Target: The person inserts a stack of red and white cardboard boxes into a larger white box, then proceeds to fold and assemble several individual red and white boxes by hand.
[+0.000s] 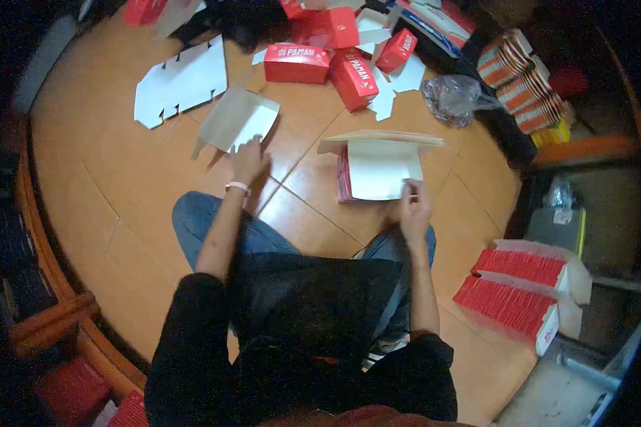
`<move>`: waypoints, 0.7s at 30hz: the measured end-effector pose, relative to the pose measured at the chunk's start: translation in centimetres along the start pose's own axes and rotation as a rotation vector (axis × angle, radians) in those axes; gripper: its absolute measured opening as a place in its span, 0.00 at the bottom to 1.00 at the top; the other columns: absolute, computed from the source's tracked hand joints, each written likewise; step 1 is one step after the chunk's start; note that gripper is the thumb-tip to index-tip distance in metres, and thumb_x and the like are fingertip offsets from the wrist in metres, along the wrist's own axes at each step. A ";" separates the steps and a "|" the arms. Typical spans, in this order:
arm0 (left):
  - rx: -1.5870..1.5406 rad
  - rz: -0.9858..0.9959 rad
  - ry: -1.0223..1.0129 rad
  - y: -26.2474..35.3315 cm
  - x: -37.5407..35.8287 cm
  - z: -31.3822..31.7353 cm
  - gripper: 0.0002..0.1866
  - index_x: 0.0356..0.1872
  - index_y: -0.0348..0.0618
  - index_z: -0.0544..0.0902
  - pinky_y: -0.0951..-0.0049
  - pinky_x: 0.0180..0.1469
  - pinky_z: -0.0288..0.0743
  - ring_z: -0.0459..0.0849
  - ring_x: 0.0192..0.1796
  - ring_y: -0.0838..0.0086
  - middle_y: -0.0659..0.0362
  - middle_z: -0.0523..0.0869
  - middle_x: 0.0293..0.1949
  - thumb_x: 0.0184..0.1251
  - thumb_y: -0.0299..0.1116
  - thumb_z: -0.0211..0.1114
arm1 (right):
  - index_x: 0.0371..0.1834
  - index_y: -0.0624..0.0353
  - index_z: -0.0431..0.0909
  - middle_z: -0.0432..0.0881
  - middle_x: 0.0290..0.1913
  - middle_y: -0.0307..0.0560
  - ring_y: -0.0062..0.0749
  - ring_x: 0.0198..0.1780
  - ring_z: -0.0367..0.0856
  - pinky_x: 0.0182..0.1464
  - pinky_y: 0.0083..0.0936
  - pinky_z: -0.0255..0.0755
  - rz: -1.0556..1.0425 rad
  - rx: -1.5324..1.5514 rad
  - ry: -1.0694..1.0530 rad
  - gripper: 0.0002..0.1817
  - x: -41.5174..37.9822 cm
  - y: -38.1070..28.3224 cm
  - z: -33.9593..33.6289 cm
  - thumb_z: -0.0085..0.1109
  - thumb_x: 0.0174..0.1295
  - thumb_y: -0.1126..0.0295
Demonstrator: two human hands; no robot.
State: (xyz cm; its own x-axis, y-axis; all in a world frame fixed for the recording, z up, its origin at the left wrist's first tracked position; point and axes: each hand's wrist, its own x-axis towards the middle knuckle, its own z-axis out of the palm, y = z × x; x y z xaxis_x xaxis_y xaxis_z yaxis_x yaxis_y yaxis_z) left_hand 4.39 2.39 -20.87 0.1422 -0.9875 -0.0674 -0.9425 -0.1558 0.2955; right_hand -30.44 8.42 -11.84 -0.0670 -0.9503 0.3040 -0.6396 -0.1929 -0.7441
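On the floor in front of me lies a partly folded carton, its white inside facing up, slightly smeared by motion. My left hand is at its near edge with the fingers on the cardboard; they look closed on that edge, though blur softens them. To the right is a stack of flat cartons, white on top with red edges along the left side. My right hand is at the stack's near right corner, fingers curled in. What these fingers pinch, if anything, is hidden.
Beyond are a flat white carton blank, folded red boxes and a clear plastic bag. Rows of red cartons stand at right. Orange-and-white stacks lie at the far right. A wooden edge borders the left.
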 end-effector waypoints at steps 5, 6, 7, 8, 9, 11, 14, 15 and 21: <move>-0.227 0.191 0.126 -0.8 -0.3 -2.5 0.17 0.51 0.45 0.74 0.58 0.38 0.74 0.83 0.35 0.56 0.45 0.83 0.33 0.59 0.31 0.54 | 0.50 0.60 0.72 0.78 0.43 0.48 0.31 0.43 0.77 0.43 0.24 0.71 0.022 0.250 -0.373 0.15 -1.6 -5.8 -0.3 0.52 0.60 0.73; -0.455 0.232 0.316 -0.3 -1.2 -3.2 0.16 0.51 0.46 0.75 0.61 0.34 0.75 0.83 0.34 0.56 0.45 0.82 0.32 0.60 0.28 0.52 | 0.50 0.60 0.72 0.78 0.43 0.48 0.31 0.43 0.77 0.43 0.24 0.71 0.030 0.253 -0.357 0.15 -1.3 -6.2 -0.7 0.52 0.60 0.73; -0.628 0.301 0.462 3.2 -3.5 -6.3 0.15 0.50 0.44 0.76 0.62 0.37 0.74 0.82 0.36 0.55 0.45 0.82 0.35 0.62 0.24 0.50 | 0.56 0.59 0.67 0.76 0.46 0.49 0.31 0.46 0.76 0.46 0.24 0.70 0.105 0.529 -0.268 0.19 -0.8 -6.5 -1.2 0.52 0.60 0.73; -0.491 0.419 0.522 4.5 -4.9 -7.5 0.15 0.46 0.43 0.78 0.65 0.40 0.73 0.82 0.39 0.57 0.46 0.82 0.38 0.57 0.22 0.53 | 0.61 0.59 0.62 0.74 0.50 0.51 0.30 0.49 0.75 0.48 0.24 0.69 0.178 0.802 -0.178 0.25 -0.6 -6.8 -1.9 0.53 0.59 0.74; -0.439 0.510 0.437 5.1 -6.2 -7.6 0.18 0.46 0.45 0.79 0.67 0.44 0.72 0.82 0.42 0.65 0.52 0.83 0.43 0.53 0.21 0.54 | 0.61 0.59 0.62 0.74 0.50 0.51 0.30 0.49 0.75 0.48 0.24 0.69 0.179 0.799 -0.177 0.25 -0.6 -7.4 -3.1 0.53 0.59 0.74; -0.265 0.930 0.481 9.1 -8.2 -10.6 0.17 0.46 0.55 0.80 0.66 0.48 0.70 0.81 0.41 0.74 0.66 0.84 0.44 0.55 0.27 0.55 | 0.65 0.59 0.52 0.71 0.53 0.53 0.33 0.53 0.72 0.54 0.27 0.66 0.188 0.889 -0.121 0.31 0.1 -8.2 -5.7 0.52 0.59 0.74; -0.060 1.152 0.439 13.3 -11.1 -10.6 0.18 0.48 0.59 0.79 0.67 0.51 0.70 0.80 0.45 0.76 0.68 0.82 0.43 0.53 0.33 0.56 | 0.63 0.62 0.56 0.69 0.56 0.54 0.34 0.57 0.68 0.56 0.29 0.64 0.157 0.439 -0.150 0.27 -2.3 -7.2 -8.2 0.52 0.60 0.72; -0.150 1.192 0.407 14.0 -11.7 -10.1 0.20 0.50 0.59 0.77 0.65 0.52 0.70 0.79 0.46 0.74 0.67 0.81 0.43 0.52 0.34 0.56 | 0.62 0.63 0.58 0.69 0.56 0.54 0.35 0.57 0.67 0.57 0.31 0.63 0.215 0.324 -0.117 0.27 -3.3 -6.5 -8.6 0.52 0.60 0.72; -0.793 1.028 0.375 13.7 -12.1 -2.6 0.18 0.48 0.54 0.76 0.56 0.51 0.68 0.75 0.50 0.60 0.55 0.75 0.49 0.54 0.42 0.61 | 0.60 0.67 0.62 0.69 0.57 0.54 0.39 0.60 0.64 0.61 0.32 0.58 0.379 0.033 0.033 0.27 -6.3 4.5 -11.7 0.55 0.59 0.67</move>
State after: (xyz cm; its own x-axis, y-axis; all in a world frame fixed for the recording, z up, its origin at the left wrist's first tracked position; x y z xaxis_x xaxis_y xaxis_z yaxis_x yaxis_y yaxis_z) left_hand -9.50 12.14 -13.51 -0.3232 -0.5900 0.7399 -0.2620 0.8071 0.5291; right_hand -41.88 16.40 -10.14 -0.3192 -0.9474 0.0216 -0.5398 0.1630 -0.8259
